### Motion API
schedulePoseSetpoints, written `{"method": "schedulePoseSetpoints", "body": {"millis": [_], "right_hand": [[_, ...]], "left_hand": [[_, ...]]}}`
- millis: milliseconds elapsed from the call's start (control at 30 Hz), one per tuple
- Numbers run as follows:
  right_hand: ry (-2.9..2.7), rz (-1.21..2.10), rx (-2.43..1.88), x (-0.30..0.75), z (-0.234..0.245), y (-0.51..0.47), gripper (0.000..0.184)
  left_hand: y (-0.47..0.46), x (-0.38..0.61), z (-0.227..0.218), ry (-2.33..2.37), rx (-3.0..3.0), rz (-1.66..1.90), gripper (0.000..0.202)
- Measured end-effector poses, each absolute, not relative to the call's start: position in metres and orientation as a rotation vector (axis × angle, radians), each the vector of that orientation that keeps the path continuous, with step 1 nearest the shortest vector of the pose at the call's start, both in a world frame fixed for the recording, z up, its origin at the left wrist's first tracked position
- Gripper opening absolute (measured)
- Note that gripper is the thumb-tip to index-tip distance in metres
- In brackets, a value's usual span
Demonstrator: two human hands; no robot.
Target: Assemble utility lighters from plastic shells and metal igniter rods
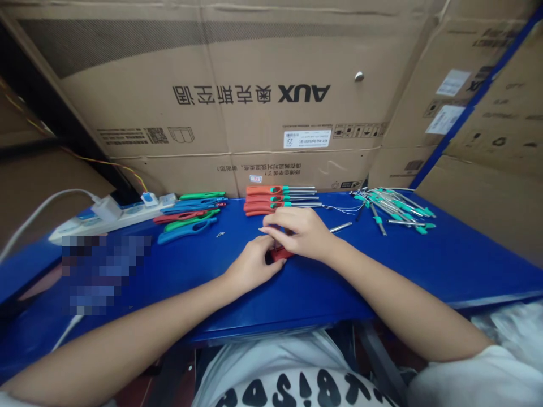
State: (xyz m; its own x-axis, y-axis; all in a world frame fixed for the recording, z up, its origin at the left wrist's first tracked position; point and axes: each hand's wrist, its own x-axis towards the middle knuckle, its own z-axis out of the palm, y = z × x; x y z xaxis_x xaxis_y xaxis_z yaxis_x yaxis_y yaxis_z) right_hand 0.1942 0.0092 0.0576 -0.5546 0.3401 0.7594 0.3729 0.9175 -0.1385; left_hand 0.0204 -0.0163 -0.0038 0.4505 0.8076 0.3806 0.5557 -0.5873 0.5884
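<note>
My left hand (253, 264) is closed around the red handle of a long-necked lighter (281, 254) held low over the blue table. A metal tube (341, 226) shows beyond my right wrist and seems to belong to this lighter, though the joint is hidden. Just above the handle, my right hand (309, 233) has its thumb and fingers pinched together. Something thin and dark appears under those fingertips, too small to name. Behind my hands lies a stack of orange-red lighters (259, 199) with teal parts and metal tubes pointing right.
Loose metal tubes with teal fittings (396, 210) lie heaped at the right. Blue, red and green handle shells (189, 230) are piled at the left, beside a white power strip (80, 225) with cables. A tiny piece (220, 234) rests nearby. Cardboard (237, 51) walls the back.
</note>
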Motion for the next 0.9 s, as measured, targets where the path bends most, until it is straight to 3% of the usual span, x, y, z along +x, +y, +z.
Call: {"method": "schedulePoseSetpoints", "body": {"millis": [167,300,367,467,567,767,900], "right_hand": [[-2.225,-0.215,-0.614,0.19,0.053,0.003,0.027],[-2.26,0.101,-0.539,0.189,0.054,0.003,0.036],[-2.237,0.201,-0.515,0.188,0.055,0.003,0.031],[-2.253,0.099,-0.577,0.188,0.058,0.003,0.019],[-2.29,0.026,-0.607,0.189,0.06,0.0,0.019],[-2.041,0.272,-0.637,0.207,0.074,0.008,0.013],[-1.875,0.002,-0.787,0.253,0.084,0.04,0.014]], "left_hand": [[-0.016,0.02,-0.004,1.091,2.339,0.957,0.025],[-0.015,0.02,-0.003,1.116,2.322,0.962,0.014],[-0.016,0.021,-0.003,1.109,2.311,0.959,0.012],[-0.018,0.022,-0.001,1.11,2.303,0.945,0.015],[-0.019,0.023,0.001,1.133,2.331,0.893,0.017],[-0.013,0.015,0.018,1.276,2.468,0.637,0.007],[-0.003,-0.006,0.033,1.371,2.581,0.368,0.014]]}}
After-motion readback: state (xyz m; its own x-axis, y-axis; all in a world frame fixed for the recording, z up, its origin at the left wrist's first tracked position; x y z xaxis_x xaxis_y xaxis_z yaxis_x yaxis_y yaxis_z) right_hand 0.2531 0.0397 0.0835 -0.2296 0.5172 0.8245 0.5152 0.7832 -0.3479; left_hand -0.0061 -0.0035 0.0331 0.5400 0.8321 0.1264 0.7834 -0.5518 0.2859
